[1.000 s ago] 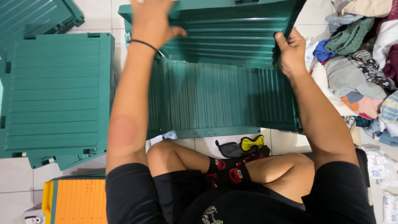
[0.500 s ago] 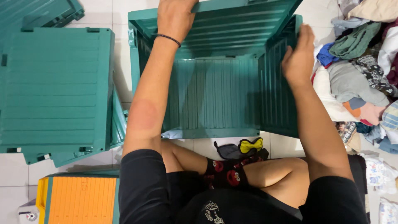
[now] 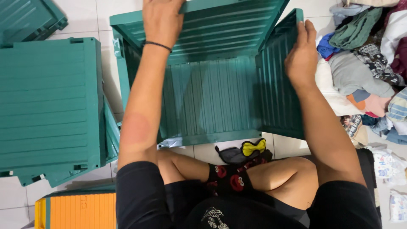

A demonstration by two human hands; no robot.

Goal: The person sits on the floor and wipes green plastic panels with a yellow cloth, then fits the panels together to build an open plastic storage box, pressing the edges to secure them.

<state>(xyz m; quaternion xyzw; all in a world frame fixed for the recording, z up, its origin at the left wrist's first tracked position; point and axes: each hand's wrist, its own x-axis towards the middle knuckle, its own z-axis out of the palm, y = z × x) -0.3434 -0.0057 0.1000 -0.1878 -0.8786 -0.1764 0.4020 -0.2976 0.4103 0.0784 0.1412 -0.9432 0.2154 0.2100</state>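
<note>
In front of me on the tiled floor stands a green ribbed plastic box (image 3: pixel 212 101), partly put together, with its base flat and its walls raised. My left hand (image 3: pixel 162 21), a black band on its wrist, grips the top edge of the far wall panel (image 3: pixel 220 29). My right hand (image 3: pixel 302 55) lies flat against the upright right wall panel (image 3: pixel 277 80) near its top edge, fingers together.
A stack of green ribbed panels (image 3: pixel 48 106) lies at my left, another green piece (image 3: pixel 25 17) at the top left. An orange panel (image 3: pixel 78 210) sits by my left knee. A heap of clothes (image 3: pixel 364 72) fills the right side. A small black and yellow item (image 3: pixel 246 150) rests by my legs.
The right wall panel has swung up from leaning to upright. My right hand went from gripping its edge to pressing flat on it. My left hand stayed on the far panel.
</note>
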